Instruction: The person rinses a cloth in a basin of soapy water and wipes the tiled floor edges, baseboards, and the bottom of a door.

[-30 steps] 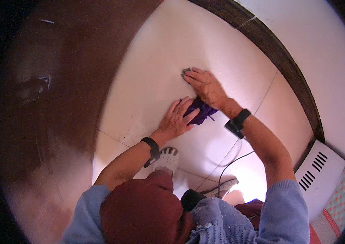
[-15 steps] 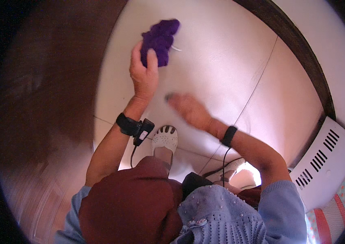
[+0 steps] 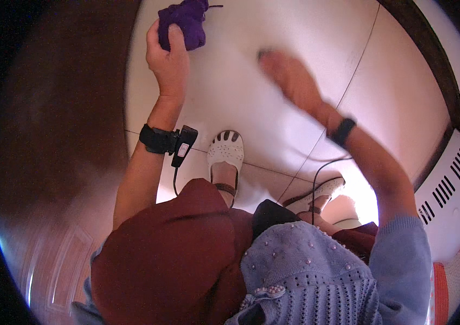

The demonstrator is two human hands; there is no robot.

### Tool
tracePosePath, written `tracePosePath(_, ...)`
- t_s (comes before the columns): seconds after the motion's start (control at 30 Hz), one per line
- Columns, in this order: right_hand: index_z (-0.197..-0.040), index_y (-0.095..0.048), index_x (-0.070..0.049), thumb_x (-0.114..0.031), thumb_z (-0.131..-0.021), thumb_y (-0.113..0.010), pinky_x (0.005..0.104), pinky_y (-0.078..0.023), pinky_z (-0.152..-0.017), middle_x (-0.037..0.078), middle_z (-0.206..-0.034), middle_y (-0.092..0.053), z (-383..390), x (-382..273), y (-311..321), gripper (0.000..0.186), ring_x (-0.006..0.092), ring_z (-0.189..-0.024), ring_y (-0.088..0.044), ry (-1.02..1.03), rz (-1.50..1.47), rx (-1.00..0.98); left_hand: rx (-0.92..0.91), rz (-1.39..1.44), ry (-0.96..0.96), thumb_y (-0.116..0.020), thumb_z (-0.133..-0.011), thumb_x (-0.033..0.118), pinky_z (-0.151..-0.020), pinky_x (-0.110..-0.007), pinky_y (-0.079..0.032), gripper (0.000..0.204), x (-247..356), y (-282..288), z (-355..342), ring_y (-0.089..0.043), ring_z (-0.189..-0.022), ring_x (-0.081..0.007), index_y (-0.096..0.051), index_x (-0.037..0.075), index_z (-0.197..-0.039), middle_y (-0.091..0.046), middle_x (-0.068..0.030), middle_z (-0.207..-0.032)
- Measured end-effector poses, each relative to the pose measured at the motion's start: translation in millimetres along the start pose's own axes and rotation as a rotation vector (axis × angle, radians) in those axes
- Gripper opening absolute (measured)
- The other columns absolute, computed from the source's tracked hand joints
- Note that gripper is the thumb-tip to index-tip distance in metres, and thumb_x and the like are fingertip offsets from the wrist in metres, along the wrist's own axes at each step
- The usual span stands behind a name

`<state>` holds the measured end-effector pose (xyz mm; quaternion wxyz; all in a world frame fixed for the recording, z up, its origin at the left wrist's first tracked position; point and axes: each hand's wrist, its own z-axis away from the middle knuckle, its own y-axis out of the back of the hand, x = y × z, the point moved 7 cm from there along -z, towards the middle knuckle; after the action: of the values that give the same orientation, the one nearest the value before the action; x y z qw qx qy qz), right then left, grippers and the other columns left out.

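Near the top edge, my left hand (image 3: 171, 60) is closed around a soft purple knitted bundle (image 3: 184, 24), thumb on the near side and fingers behind. A thin dark strand sticks out from the bundle's right side. Out to the right and apart from it, my right hand (image 3: 289, 76) is blurred by motion, its fingers drawn together. Something small and dark (image 3: 265, 53) shows at its fingertips, too smeared to name.
Pale floor tiles (image 3: 224, 81) lie below, with my two white shoes (image 3: 226, 149) on them. A dark brown surface (image 3: 67, 108) fills the left side. At right stands a white slotted plastic piece (image 3: 446, 189), by a patterned red and green fabric (image 3: 455, 281). Each wrist wears a black band with a cable.
My left hand has carried the purple bundle up and to the left. The right hand has moved up and to the right, away from it.
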<state>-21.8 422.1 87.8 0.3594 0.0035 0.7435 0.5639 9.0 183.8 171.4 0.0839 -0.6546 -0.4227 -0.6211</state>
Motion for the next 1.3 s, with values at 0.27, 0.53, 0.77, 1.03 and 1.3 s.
tracePosePath(0.27,-0.125,-0.046,-0.016,-0.024,-0.089,-0.042,0.0386,-0.029,-0.100,0.007,-0.132,-0.042,122,-53,-3,0.037,0.0220,-0.124,-0.037,0.084,-0.154,-0.566,-0.080,-0.070,0.080,-0.052,-0.089,0.024,-0.085,-0.031,-0.044,0.041,-18,-18,20,-0.057,-0.094,-0.0222,-0.048,-0.003,-0.120,-0.058,-0.0158,-0.108)
tracePosePath(0.53,-0.122,-0.048,-0.007,-0.008,-0.082,-0.051,0.0422,-0.034,-0.097,0.012,-0.125,-0.048,60,131,118,0.041,0.0308,-0.118,-0.041,-0.274,0.535,0.186,-0.143,-0.027,0.145,-0.054,-0.088,0.023,-0.088,-0.031,-0.042,0.042,-10,-38,33,-0.054,-0.099,-0.0210,-0.048,-0.005,-0.119,-0.057,-0.0165,-0.111)
tracePosePath(0.77,-0.135,-0.034,-0.010,-0.019,-0.093,-0.040,0.0399,-0.023,-0.108,0.009,-0.139,-0.034,200,-39,-11,0.043,0.0241,-0.131,-0.026,-0.308,-0.443,-0.510,-0.172,-0.099,0.159,-0.054,-0.088,0.018,-0.090,-0.030,-0.040,0.039,-21,-23,43,-0.053,-0.103,-0.0216,-0.048,-0.004,-0.120,-0.057,-0.0147,-0.112)
tracePosePath(1.03,-0.124,-0.046,-0.011,-0.011,-0.084,-0.048,0.0391,-0.032,-0.099,0.008,-0.128,-0.045,100,61,65,0.040,0.0223,-0.124,-0.037,-0.145,0.409,-0.214,-0.306,0.076,0.271,-0.047,-0.093,0.020,-0.086,-0.026,-0.041,0.037,-24,-48,56,-0.051,-0.097,-0.0150,-0.046,0.000,-0.124,-0.055,-0.0088,-0.110)
tracePosePath(1.3,-0.116,-0.050,-0.006,-0.008,-0.082,-0.050,0.0388,-0.040,-0.091,0.011,-0.118,-0.051,51,123,108,0.034,0.0266,-0.109,-0.049,-0.414,0.443,0.308,-0.397,0.222,0.293,-0.044,-0.094,0.020,-0.086,-0.026,-0.041,0.035,26,-67,51,-0.051,-0.095,-0.0144,-0.047,-0.003,-0.121,-0.056,-0.0093,-0.107)
